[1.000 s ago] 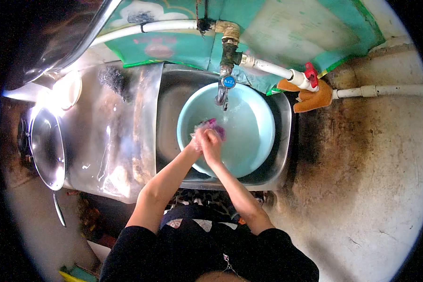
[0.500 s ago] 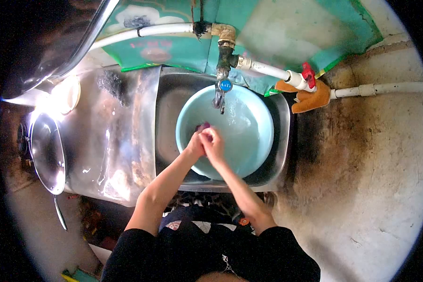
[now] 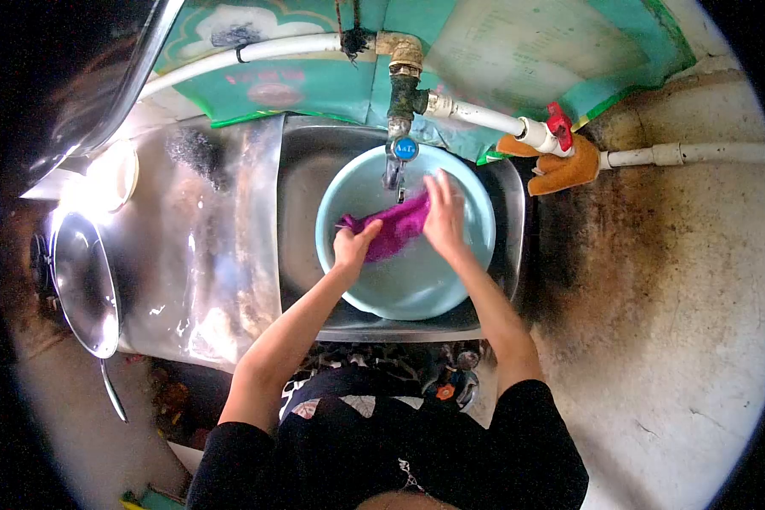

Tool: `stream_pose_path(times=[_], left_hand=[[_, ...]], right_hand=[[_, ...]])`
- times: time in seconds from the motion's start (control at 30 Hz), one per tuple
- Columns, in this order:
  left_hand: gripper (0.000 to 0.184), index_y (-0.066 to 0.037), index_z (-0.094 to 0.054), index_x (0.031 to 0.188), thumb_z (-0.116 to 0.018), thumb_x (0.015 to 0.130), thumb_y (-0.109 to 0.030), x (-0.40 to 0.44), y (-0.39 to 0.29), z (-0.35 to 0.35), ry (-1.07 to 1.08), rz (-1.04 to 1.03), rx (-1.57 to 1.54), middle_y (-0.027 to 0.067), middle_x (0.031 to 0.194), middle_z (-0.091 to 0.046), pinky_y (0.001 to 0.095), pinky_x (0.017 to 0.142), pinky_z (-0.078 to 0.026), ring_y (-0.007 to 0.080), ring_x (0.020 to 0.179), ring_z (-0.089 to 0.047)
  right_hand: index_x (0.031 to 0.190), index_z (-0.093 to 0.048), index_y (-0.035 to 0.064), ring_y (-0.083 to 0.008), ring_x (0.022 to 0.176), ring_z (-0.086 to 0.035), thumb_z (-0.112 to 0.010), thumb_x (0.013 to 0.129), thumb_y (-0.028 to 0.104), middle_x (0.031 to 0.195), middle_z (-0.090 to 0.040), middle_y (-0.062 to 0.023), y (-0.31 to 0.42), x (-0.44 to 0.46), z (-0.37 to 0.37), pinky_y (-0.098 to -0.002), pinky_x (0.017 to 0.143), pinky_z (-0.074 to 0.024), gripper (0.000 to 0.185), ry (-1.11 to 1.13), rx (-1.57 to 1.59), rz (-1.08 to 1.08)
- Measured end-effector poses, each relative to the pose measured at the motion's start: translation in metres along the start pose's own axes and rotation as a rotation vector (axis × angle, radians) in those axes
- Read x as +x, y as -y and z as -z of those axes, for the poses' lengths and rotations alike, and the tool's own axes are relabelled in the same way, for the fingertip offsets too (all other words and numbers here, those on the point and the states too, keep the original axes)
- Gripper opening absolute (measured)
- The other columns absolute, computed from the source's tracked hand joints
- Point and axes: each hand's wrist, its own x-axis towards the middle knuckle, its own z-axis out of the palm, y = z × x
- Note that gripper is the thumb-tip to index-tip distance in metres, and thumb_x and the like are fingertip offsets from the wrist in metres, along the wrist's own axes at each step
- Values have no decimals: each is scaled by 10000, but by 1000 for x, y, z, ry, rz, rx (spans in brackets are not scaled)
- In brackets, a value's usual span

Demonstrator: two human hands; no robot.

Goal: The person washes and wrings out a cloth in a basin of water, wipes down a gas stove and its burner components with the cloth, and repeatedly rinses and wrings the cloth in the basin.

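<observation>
A wet-looking purple cloth stretches slantwise between my two hands over a light blue basin. My left hand is closed on the cloth's lower left end, thumb on top. At the upper right end is my right hand, its fingers long and somewhat blurred by motion; the cloth runs up against its palm side and seems held there. Below the cloth, water shows in the basin. The tap comes down from the wall just above the cloth.
The basin sits in a steel sink. Left of it are a metal-looking counter, a dark scouring pad and a pan with its handle downward. A red valve handle and brown gloves are on the pipe at right.
My hands were together around the bunched cloth lower in the basin. They have since moved apart, the right one up and rightward, and the purple cloth is spread out between them.
</observation>
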Motion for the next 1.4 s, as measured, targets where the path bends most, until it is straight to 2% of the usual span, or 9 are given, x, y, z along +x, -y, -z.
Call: stream_pose_path(times=[0.17, 0.33, 0.4, 0.53, 0.77, 1.03, 1.1, 1.23, 1.4], left_hand=[[470, 88, -591, 825, -688, 663, -343, 21, 29, -8, -25, -210, 694, 266, 829, -603, 406, 752, -465, 367, 835, -599], [396, 73, -553, 973, -635, 732, -229, 16, 14, -12, -74, -101, 674, 250, 968, -583, 441, 709, -479, 371, 819, -597], [451, 63, -517, 1059, -639, 753, -245, 21, 20, -9, -53, 363, -118, 198, 1041, -561, 450, 712, -486, 350, 798, -587], [506, -35, -506, 1126, -598, 787, -399, -23, -18, -13, 122, 687, -337, 149, 1055, -558, 466, 828, -438, 306, 950, -531], [257, -38, -549, 925, -481, 878, -281, -22, -47, -26, 618, 764, -835, 128, 946, -591, 419, 827, -452, 262, 891, -561], [398, -68, -469, 1086, -451, 875, -405, -47, -29, -33, 686, 700, -898, 109, 981, -564, 439, 803, -482, 255, 895, -563], [496, -68, -455, 1122, -425, 853, -484, -53, -32, -26, 826, 588, -771, 119, 987, -572, 460, 813, -479, 275, 897, -575], [451, -69, -452, 1123, -447, 864, -438, -63, -58, -22, 1016, 619, -822, 156, 967, -584, 415, 725, -539, 279, 813, -614], [155, -81, -495, 888, -541, 861, -226, -70, -58, -14, 914, 576, -986, 32, 730, -499, 226, 519, -449, 114, 620, -517]], right_hand=[[1316, -298, 46, -304, 1282, -230, -616, 551, 46, 1346, -296, -154, 44, -31, -6, -530, 1048, -127, 828, 616, 19, 472], [1235, -353, 31, -311, 1145, -373, -491, 717, 38, 1209, -395, -159, -4, -33, -70, -386, 958, -340, 536, 407, -152, 191], [996, -476, 6, -342, 936, -494, -479, 759, 29, 986, -469, -167, -3, -31, -71, -420, 798, -426, 238, 151, -130, 45], [709, -539, 12, -356, 808, -533, -584, 678, 63, 877, -497, -178, 26, -17, -27, -446, 691, -444, 75, 411, -77, -160], [845, -543, -16, -322, 1001, -467, -609, 602, 30, 1006, -474, -164, 105, -38, 65, -451, 899, -340, 256, 504, -54, 93], [1142, -474, -53, -233, 1092, -475, -616, 747, 127, 1226, -455, -120, 62, -46, 92, -326, 907, -396, 457, 216, 748, -182], [1189, -452, -44, -242, 1089, -486, -573, 802, 229, 1221, -453, -173, 38, -49, 59, -325, 911, -395, 489, 234, 1626, -842], [1205, -431, -50, -314, 1162, -430, -492, 829, 203, 1273, -388, -251, 74, -35, 37, -424, 931, -393, 457, 523, 2438, -679], [1062, -532, -14, -268, 925, -557, -524, 802, 201, 926, -573, -162, 77, -9, 39, -439, 911, -408, 337, 587, 2209, -625]])
